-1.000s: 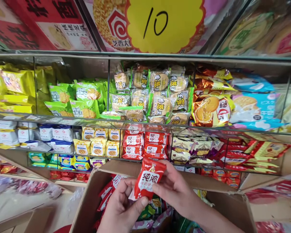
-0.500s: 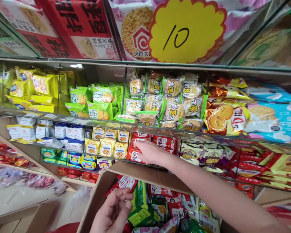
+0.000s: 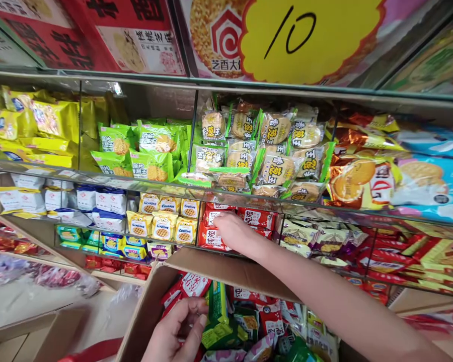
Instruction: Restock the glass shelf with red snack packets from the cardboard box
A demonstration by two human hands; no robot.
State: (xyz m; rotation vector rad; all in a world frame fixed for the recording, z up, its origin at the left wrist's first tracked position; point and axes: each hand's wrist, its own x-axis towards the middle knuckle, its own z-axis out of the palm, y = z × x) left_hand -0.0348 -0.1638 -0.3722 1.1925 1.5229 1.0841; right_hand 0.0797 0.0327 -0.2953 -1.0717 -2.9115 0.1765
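Note:
My right hand reaches to the lower shelf, its fingers curled in against a red snack packet with white lettering. The fingertips are partly hidden among the red packets stacked there. My left hand hovers over the cardboard box, half curled, a gap between thumb and fingers and nothing in them. Inside the box lie a mix of wrapped snacks, among them a green and yellow packet and a red and white packet.
Yellow cookie packets fill the compartment left of the red ones; cream and purple packets stand to the right. Glass shelf edges and thin dividers run above my right hand. A yellow sign marked 10 hangs on top. Another open carton sits lower left.
My right hand has shifted slightly right, and its fingers, stretched toward the packets before, are curled in now. The view has moved a little closer. My left hand stays over the box.

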